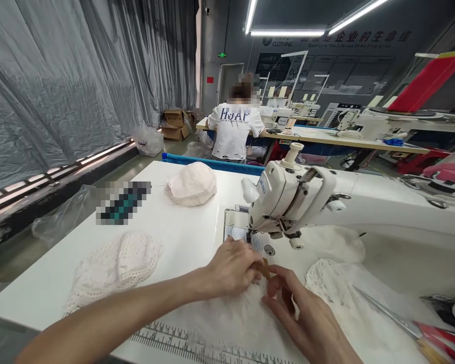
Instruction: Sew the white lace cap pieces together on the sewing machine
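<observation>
My left hand (231,265) lies just in front of the sewing machine's needle, its fingers curled down onto thin white fabric (231,323). To the right, my right hand (303,303) has bent fingers closed at the fabric's edge, with the thumb lower than the index finger. A small tan strip (264,268) shows between the fingertips of both hands; which of them holds it is hard to make out. The white sewing machine (280,197) stands over the needle plate (235,232). Part of the fabric is hidden beneath my hands and forearm.
On the white table (189,232) sit a white cloth piece (192,184), a folded eyelet-lace piece (117,263) and a blurred dark object (125,202). A printed ruler (167,341) runs along the front. Scissors (387,311) rest on white fabric at right. A person (233,126) sits ahead.
</observation>
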